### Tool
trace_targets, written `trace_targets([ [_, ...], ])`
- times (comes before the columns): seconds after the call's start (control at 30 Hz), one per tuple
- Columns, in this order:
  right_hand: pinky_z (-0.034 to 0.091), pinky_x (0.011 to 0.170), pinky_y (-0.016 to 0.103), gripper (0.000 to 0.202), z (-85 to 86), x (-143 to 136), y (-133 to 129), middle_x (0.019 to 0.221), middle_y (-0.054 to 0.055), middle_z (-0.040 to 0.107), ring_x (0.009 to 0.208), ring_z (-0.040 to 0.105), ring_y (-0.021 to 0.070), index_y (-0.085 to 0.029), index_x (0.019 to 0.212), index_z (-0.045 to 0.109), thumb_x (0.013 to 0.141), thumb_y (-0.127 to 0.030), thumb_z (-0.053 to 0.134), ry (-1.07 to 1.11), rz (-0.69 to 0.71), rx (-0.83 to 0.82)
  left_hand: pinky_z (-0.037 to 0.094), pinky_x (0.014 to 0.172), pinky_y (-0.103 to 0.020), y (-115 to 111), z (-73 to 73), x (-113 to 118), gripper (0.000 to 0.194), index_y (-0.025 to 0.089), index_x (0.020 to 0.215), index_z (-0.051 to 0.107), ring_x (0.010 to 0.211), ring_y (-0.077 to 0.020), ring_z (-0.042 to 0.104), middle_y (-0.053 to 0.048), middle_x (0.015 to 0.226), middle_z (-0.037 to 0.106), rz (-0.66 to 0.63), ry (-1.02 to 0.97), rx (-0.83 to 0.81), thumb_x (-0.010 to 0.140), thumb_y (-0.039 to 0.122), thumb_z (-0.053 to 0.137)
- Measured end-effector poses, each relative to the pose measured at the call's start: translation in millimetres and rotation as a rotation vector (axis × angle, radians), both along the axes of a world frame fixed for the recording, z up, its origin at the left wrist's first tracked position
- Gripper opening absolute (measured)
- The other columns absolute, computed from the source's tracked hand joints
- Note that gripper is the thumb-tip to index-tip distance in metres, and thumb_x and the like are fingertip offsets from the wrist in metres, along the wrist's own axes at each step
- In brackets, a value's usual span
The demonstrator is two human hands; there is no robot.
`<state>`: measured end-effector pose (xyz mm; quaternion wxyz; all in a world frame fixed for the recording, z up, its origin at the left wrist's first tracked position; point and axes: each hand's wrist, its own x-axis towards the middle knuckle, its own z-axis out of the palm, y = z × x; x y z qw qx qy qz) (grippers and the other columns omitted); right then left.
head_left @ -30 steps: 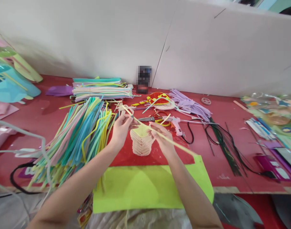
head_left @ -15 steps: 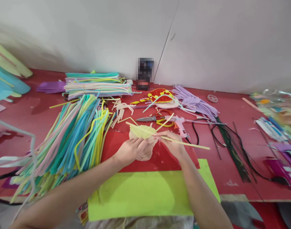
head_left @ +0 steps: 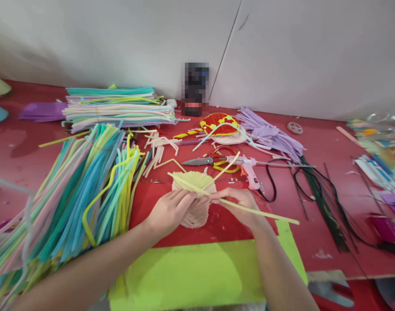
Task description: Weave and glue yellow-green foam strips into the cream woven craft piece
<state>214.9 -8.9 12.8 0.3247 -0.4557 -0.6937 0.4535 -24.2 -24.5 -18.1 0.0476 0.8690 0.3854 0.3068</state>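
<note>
A piece made of pipe cleaners laid side by side, with a pale yellow top [head_left: 187,178] and a cream lower part [head_left: 195,218], lies over the red work surface. My left hand [head_left: 168,211] is closed on its left side, fingertips pressed on the yellow rows. From the right, my right hand [head_left: 241,204] pinches a pale yellow pipe cleaner [head_left: 269,214] near the piece's edge; its long end sticks out past the hand to the right. Another yellow end [head_left: 228,165] angles up from the piece. The fingertips partly hide where the strands meet.
Pipe cleaner bundles [head_left: 84,181] spread at left, with more stacked [head_left: 119,113] behind. Beyond the piece lie scissors [head_left: 199,161] and a pink glue gun [head_left: 250,170] with a black cord. Purple pipe cleaners [head_left: 272,134] sit farther back. A lime-green sheet [head_left: 197,272] covers the near edge.
The whole view has shifted and come slightly nearer. Both hands remain on the piece, and the right hand's pipe cleaner now slopes more steeply down to the right.
</note>
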Motion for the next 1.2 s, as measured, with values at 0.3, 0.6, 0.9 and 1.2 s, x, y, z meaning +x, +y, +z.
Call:
trace_targets([
  [0.3,0.058,0.071,0.025,0.011,-0.1,-7.6,0.3,0.083,0.002,0.077,0.076,0.072,0.0166,-0.024,0.084,0.075,0.08,-0.034,0.072,0.061,-0.018,-0.006,0.054,0.089,-0.03,1.6,-3.2,-5.1,0.029,0.015,0.12,0.054,0.105,-0.0191,0.066,-0.01,0.12,0.066,0.068,-0.023,0.003,0.091,0.01,0.052],
  [0.6,0.049,0.05,0.023,0.021,-10.1,-10.4,5.0,0.074,0.002,0.072,0.061,0.067,0.0141,-0.02,0.085,0.066,0.084,-0.041,0.066,0.266,-0.284,-0.174,0.056,0.069,-0.03,-1.2,18.5,-0.3,0.022,0.009,0.109,0.056,0.081,-0.0183,0.071,-0.01,0.098,0.073,-0.043,0.041,0.16,0.094,0.008,0.04],
  [0.9,0.051,0.049,0.025,0.025,-6.9,-14.2,5.0,0.072,0.0,0.066,0.065,0.067,0.0159,-0.021,0.087,0.058,0.081,-0.043,0.069,0.246,-0.411,-0.105,0.047,0.05,-0.027,-9.7,49.5,24.3,0.014,0.016,0.087,0.054,0.054,-0.0154,0.06,-0.001,0.067,0.062,0.082,0.371,0.184,0.09,0.009,0.042],
  [1.2,0.055,0.064,0.027,0.017,-7.3,-11.5,-2.2,0.099,0.005,0.06,0.072,0.062,0.0121,-0.027,0.101,0.071,0.085,-0.023,0.067,-0.141,-0.227,0.568,0.053,0.062,-0.026,-1.2,21.6,16.1,0.016,0.014,0.098,0.053,0.07,-0.0157,0.067,-0.005,0.083,0.069,0.051,0.279,0.131,0.092,0.007,0.04],
])
